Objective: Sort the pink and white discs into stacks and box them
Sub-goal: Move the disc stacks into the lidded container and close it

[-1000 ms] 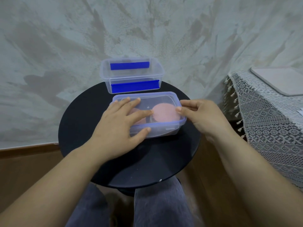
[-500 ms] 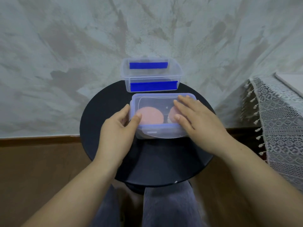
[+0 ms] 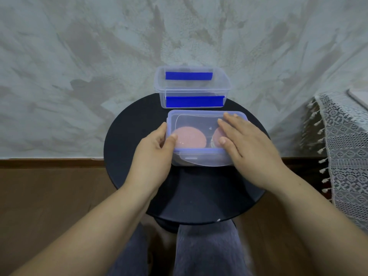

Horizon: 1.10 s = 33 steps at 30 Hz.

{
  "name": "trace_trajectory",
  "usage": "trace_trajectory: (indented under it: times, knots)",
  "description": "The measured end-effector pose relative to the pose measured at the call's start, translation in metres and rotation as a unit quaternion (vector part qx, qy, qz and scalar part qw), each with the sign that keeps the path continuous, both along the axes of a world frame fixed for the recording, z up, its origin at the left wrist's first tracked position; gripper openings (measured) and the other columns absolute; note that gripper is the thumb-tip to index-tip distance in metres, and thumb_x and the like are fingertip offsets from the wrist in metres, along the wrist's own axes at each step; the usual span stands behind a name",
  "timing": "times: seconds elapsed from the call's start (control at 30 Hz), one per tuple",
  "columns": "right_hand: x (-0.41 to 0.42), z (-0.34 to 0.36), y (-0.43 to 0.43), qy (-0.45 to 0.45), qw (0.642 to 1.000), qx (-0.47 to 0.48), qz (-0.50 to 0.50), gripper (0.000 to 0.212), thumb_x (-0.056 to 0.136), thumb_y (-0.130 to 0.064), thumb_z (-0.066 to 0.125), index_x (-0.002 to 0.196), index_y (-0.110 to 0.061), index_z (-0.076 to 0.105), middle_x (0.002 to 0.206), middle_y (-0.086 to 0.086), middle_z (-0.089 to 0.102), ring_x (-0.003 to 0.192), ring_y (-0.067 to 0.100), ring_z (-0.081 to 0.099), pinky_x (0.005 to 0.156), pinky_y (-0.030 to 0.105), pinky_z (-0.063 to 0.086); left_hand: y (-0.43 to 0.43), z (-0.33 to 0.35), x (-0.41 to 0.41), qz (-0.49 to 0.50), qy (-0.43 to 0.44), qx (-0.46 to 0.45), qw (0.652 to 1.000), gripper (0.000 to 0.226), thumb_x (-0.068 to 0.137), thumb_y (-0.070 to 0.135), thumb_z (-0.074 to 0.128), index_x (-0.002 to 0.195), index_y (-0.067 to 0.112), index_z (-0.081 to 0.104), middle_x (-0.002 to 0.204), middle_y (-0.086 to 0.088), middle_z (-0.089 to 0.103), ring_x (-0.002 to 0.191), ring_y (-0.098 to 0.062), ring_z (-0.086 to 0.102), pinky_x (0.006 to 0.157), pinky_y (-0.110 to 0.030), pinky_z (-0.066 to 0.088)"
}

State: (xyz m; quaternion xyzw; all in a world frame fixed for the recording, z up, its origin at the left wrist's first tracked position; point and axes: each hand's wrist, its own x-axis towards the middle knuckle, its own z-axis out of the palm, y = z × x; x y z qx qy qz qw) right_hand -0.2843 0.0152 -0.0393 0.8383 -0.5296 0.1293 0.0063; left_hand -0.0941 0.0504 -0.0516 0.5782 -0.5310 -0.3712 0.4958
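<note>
On black table (image 3: 199, 196): clear lidded box (image 3: 197, 121), pink discs (image 3: 190, 137) visible through lid.

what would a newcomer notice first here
The left hand grips the left end of a clear lidded box in the middle of the round black table, while the right hand lies flat on its lid. Pink discs show through the lid. Behind it, at the table's far edge, stands a second clear box with blue strips.
</note>
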Motion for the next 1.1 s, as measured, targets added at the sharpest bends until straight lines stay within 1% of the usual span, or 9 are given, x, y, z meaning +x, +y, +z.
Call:
trace_trajectory:
  times: [0.1, 0.2, 0.27, 0.43, 0.57, 0.67, 0.83, 0.97, 1.1]
  knots:
    - [0.0, 0.001, -0.001, -0.016, 1.0, 0.012, 0.002, 0.077, 0.081, -0.053, 0.007, 0.143, -0.018, 0.035, 0.154, -0.001, 0.026, 0.142, 0.014, 0.022, 0.112, 0.023, 0.011, -0.001, 0.0, -0.001, -0.003, -0.031, 0.0, 1.0, 0.032, 0.097, 0.02, 0.043, 0.112, 0.046, 0.054, 0.106, 0.032, 0.062, 0.103, 0.013, 0.054, 0.08, -0.005, 0.038]
    - [-0.005, 0.013, -0.007, -0.041, 0.999, 0.027, 0.004, 0.061, 0.087, -0.055, 0.034, 0.138, -0.023, 0.044, 0.148, -0.005, 0.037, 0.135, 0.015, 0.032, 0.109, 0.024, 0.019, 0.004, -0.001, -0.002, 0.016, -0.163, -0.008, 0.986, 0.049, 0.095, 0.03, 0.045, 0.142, 0.027, 0.032, 0.15, 0.01, 0.03, 0.138, -0.004, 0.024, 0.103, -0.014, 0.018]
    - [-0.007, 0.023, -0.02, -0.048, 0.998, 0.042, 0.01, 0.051, 0.088, -0.043, 0.051, 0.134, -0.022, 0.049, 0.142, -0.003, 0.044, 0.13, 0.016, 0.037, 0.106, 0.022, 0.022, 0.008, 0.001, -0.005, -0.006, -0.276, -0.108, 0.955, 0.054, 0.087, 0.043, 0.048, 0.137, 0.023, 0.043, 0.145, 0.001, 0.035, 0.134, -0.013, 0.027, 0.104, -0.02, 0.019]
    - [0.0, 0.039, -0.047, -0.014, 0.99, 0.142, 0.016, 0.05, 0.093, -0.04, 0.047, 0.138, -0.021, 0.042, 0.146, -0.002, 0.04, 0.134, 0.013, 0.035, 0.106, 0.024, 0.025, 0.003, -0.001, -0.001, -0.086, -0.443, -0.195, 0.871, 0.034, 0.082, 0.04, 0.048, 0.109, 0.028, 0.065, 0.116, 0.004, 0.06, 0.104, -0.018, 0.047, 0.09, -0.033, 0.037]
    - [-0.003, 0.045, -0.042, -0.011, 0.988, 0.154, -0.006, 0.042, 0.09, -0.045, 0.05, 0.123, -0.022, 0.056, 0.117, -0.003, 0.057, 0.109, 0.017, 0.051, 0.09, 0.028, 0.038, -0.006, -0.001, 0.014, -0.082, -0.487, -0.202, 0.846, 0.036, 0.082, 0.026, 0.039, 0.109, 0.026, 0.062, 0.119, 0.003, 0.064, 0.112, -0.022, 0.054, 0.107, -0.041, 0.026]
    - [-0.004, 0.042, -0.038, -0.055, 0.984, 0.168, 0.002, 0.024, 0.086, -0.047, 0.054, 0.095, -0.028, 0.067, 0.082, -0.007, 0.063, 0.075, 0.012, 0.056, 0.066, 0.028, 0.041, -0.011, 0.003, 0.016, -0.075, -0.478, -0.135, 0.865, 0.051, 0.085, 0.04, 0.024, 0.119, 0.021, 0.058, 0.137, 0.002, 0.052, 0.132, -0.021, 0.041, 0.111, -0.036, 0.012]
    - [0.002, 0.04, -0.033, -0.159, 0.964, 0.214, -0.013, 0.024, 0.088, -0.033, 0.058, 0.107, -0.021, 0.066, 0.106, 0.003, 0.068, 0.098, 0.018, 0.062, 0.091, 0.041, 0.048, -0.012, -0.006, 0.007, -0.062, -0.395, -0.09, 0.912, 0.075, 0.081, 0.061, 0.015, 0.144, 0.023, 0.03, 0.155, 0.006, 0.016, 0.144, -0.01, 0.003, 0.107, -0.016, 0.0]
    - [0.011, 0.035, -0.034, -0.185, 0.959, 0.205, -0.061, 0.029, 0.093, -0.027, 0.052, 0.104, -0.003, 0.064, 0.108, 0.016, 0.064, 0.099, 0.03, 0.06, 0.09, 0.044, 0.047, -0.013, -0.009, 0.008, -0.075, -0.386, -0.102, 0.914, 0.079, 0.076, 0.061, 0.006, 0.142, 0.026, 0.032, 0.156, 0.004, 0.014, 0.143, -0.01, 0.0, 0.105, -0.013, -0.006]
    - [0.015, 0.034, -0.033, -0.214, 0.951, 0.212, -0.067, 0.02, 0.092, -0.024, 0.053, 0.099, -0.018, 0.071, 0.097, 0.005, 0.07, 0.091, 0.021, 0.065, 0.088, 0.04, 0.051, -0.011, -0.011, 0.009, -0.078, -0.388, -0.114, 0.911, 0.077, 0.078, 0.06, 0.008, 0.14, 0.025, 0.036, 0.155, 0.002, 0.016, 0.141, -0.009, 0.0, 0.105, -0.013, -0.006]
